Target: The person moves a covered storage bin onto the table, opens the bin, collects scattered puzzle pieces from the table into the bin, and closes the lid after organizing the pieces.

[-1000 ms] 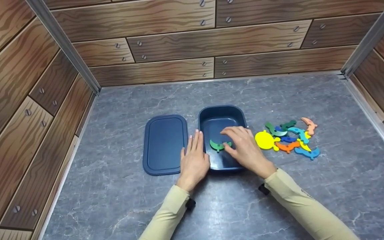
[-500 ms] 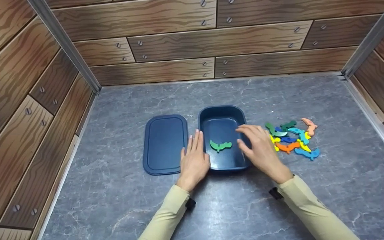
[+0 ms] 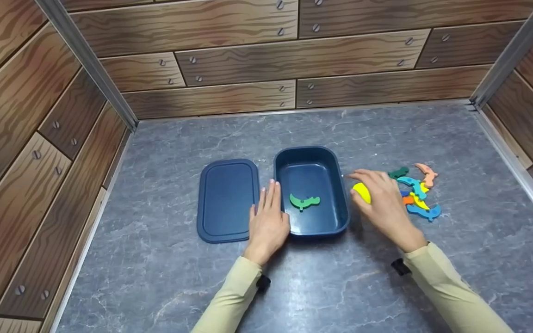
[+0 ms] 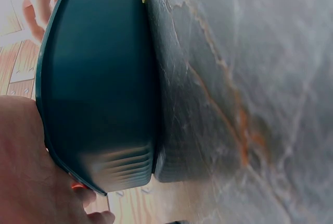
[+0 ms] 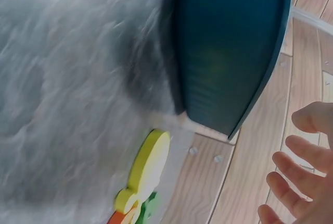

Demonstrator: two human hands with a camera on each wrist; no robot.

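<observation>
- The blue box (image 3: 307, 156) stands upright and uncovered on the grey tabletop (image 3: 317, 286); its rim is unbroken all round.
- Inside the box, a green piece (image 3: 301, 204) lies near the left wall, with much of the box floor showing beyond and right of it.
- The left hand (image 3: 269, 226), fingers straight, rests against the box's left edge and grips nothing.
- The right hand (image 3: 384, 196) is just right of the box, half open with bent, parted fingers, above a yellow piece (image 3: 362, 192) and holding nothing.
- A narrow strip of tabletop separates the box's right edge from that yellow piece.
- Farther right of the box, a pile of coloured pieces (image 3: 415, 186) lies loosely together.
- The lid (image 3: 227, 201) lies flat, just left of the box.
- Beyond the box's far edge, broad tabletop runs to the plank-patterned wall (image 3: 248, 99).
</observation>
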